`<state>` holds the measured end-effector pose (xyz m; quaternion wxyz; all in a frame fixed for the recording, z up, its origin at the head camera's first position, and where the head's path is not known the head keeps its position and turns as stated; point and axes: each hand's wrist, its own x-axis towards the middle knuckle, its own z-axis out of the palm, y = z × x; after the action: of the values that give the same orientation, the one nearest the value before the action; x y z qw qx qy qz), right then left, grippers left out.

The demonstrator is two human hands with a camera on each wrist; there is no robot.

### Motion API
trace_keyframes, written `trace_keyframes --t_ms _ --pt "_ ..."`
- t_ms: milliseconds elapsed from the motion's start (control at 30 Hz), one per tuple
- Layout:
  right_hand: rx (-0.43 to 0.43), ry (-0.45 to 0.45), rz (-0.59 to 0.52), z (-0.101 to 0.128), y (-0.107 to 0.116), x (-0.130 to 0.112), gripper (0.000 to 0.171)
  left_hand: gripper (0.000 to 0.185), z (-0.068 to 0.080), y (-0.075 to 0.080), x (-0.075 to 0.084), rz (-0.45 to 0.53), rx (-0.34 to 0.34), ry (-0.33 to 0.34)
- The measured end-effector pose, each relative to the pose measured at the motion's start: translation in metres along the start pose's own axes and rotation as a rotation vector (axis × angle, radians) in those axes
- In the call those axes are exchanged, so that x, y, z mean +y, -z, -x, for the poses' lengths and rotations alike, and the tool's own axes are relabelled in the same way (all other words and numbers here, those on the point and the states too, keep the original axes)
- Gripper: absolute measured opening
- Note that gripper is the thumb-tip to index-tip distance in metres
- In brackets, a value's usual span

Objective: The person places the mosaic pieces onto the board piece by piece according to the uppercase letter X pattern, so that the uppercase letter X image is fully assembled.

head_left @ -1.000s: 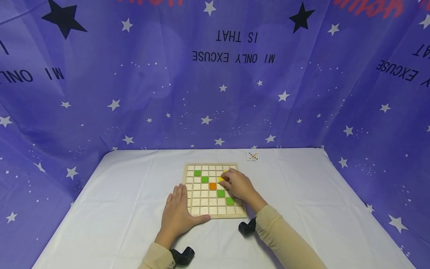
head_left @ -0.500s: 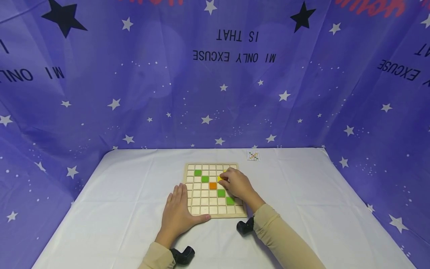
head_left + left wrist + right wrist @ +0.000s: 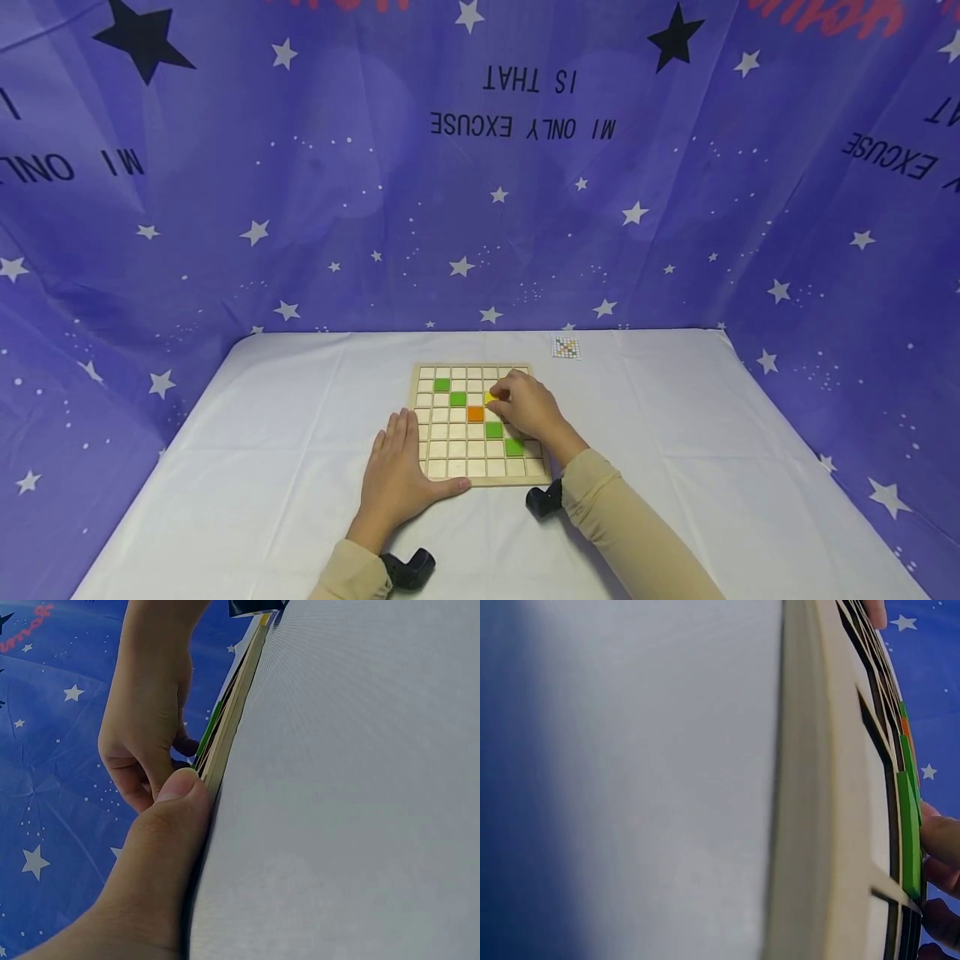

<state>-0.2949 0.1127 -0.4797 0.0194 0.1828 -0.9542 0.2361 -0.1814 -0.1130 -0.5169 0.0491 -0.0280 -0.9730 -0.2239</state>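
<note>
A wooden grid board [image 3: 456, 469] lies on the white table. Green tiles [image 3: 442, 385] form a diagonal on it, with an orange tile [image 3: 475, 414] at the middle. My left hand [image 3: 393, 475] rests along the board's left side, fingers straight, thumb spread on the front edge; that thumb [image 3: 165, 832] shows large in the left wrist view. Over the board's right half, my right hand [image 3: 528, 407] pinches a yellow tile [image 3: 491, 399] near one cell, just up and right of the orange one. Fingers [image 3: 941, 838] of this hand show at the right wrist view's edge, partly cut off.
A small pattern card [image 3: 566, 347] with a coloured grid lies near the table's back edge, beyond the board to the right. A purple star-printed cloth [image 3: 420, 208] hangs behind and around the white-covered table [image 3: 720, 500]. Black wrist cameras [image 3: 409, 570] sit on both wrists.
My right hand has shifted slightly left with its forearm and now covers another bit of yellow seen earlier behind it. My left hand and the board stay in place.
</note>
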Motion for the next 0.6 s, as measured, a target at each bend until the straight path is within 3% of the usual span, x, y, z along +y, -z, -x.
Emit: trace_keyframes --t_ms 400,600 --pt "-0.055 0.038 0.059 0.005 0.005 0.001 0.026 0.149 0.001 0.0 0.0 -0.003 0.004 -0.001" --pt "-0.037 0.053 0.057 0.014 0.017 0.005 0.024 0.15 0.0 -0.001 0.0 0.003 0.012 -0.006"
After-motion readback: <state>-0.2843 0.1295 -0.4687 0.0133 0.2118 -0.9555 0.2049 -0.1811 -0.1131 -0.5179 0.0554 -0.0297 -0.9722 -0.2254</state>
